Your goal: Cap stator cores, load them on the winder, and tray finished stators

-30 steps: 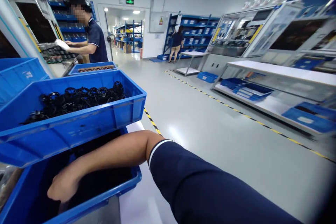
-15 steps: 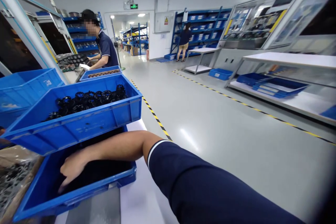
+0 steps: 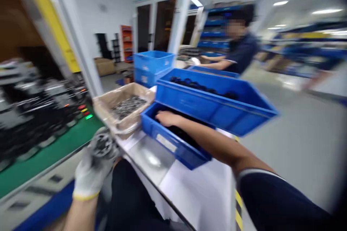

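My left hand, in a white glove with a yellow cuff, is closed around a round grey metal part with a spoked face. It is beside the table's left edge. My bare right hand reaches down into the lower blue bin, near its left end. Its fingertips are blurred and partly lost against the dark contents, so any hold is unclear. Above and behind, a tilted upper blue bin contains several black ring-like parts. A plastic-lined cardboard box of small grey metal pieces stands to the left.
A metal plate lies on the white tabletop. At left, a machine with a green bed carries grey and black parts. Stacked blue crates stand behind the box. Farther back, a co-worker works at another station.
The view has swung left, bringing my gloved left hand with the metal part, the cardboard box and the green machine bed into sight. My right hand remains in the lower bin.
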The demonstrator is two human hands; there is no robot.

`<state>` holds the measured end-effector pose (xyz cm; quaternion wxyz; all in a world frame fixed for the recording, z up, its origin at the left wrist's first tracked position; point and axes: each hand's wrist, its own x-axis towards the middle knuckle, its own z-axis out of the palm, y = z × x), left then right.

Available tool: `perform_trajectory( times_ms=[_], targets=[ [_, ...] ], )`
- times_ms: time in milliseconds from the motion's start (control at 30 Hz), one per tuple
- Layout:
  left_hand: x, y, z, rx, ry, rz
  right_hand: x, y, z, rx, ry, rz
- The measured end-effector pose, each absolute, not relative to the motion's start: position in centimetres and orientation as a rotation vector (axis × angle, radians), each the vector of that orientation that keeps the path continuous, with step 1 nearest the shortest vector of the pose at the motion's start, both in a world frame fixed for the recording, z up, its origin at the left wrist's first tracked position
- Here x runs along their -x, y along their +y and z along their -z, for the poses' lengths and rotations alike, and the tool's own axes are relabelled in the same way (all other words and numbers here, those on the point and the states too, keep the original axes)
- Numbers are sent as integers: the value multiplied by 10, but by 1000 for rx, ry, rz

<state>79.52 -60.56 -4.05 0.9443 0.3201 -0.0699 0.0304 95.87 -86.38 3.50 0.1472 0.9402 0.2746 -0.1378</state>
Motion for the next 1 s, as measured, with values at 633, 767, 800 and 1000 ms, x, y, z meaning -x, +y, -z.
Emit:
perform_trajectory(
  times_ms=[633,767,800,1000],
  targets=[
    [-780,-619,60,-756,-115,-186,-863,-801,-4,-2470,2663,-1333],
    [-783,-621,59,-813,-150,-195,-865,-800,-6,-2518,2696,-1263],
    [-784,-621,59,-821,-150,-198,-865,-800,-5,-2526,2702,-1250],
    [-784,-623,54,-862,-159,-219,-868,-800,-3,-2532,2666,-1278]
  ],
)
